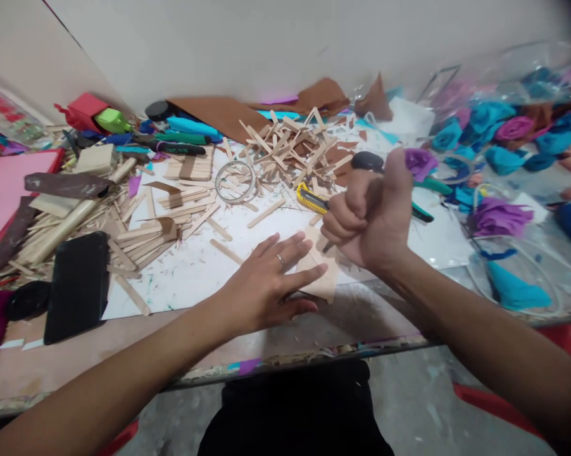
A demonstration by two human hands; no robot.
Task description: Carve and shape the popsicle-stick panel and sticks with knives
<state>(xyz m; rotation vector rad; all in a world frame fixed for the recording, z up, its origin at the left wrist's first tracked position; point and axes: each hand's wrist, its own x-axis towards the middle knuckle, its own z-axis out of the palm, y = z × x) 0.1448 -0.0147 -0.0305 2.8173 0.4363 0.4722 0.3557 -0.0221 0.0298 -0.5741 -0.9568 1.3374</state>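
Observation:
My left hand (pixel 278 282), with a ring on one finger, lies flat with fingers spread. Its fingertips rest on a thin, pale wooden piece (pixel 324 288) near the table's front edge. Just above the right part of that piece, my right hand (pixel 366 218) is closed in a fist, thumb up. A small dark tip pokes out below the fist; the rest of what it grips is hidden. A yellow box cutter (pixel 311 199) shows beside the right knuckles, its far end out of sight behind them. A black rounded object (pixel 367 161) appears right above the fist.
Loose craft sticks (pixel 290 149) are heaped behind my hands, more lying to the left. A tape roll (pixel 235 180) sits on white paper (pixel 171 285). Left stands a black phone (pixel 76 285); right are blue and purple paper flowers (pixel 501 215). Brown sheets (pixel 219 114) lie along the wall.

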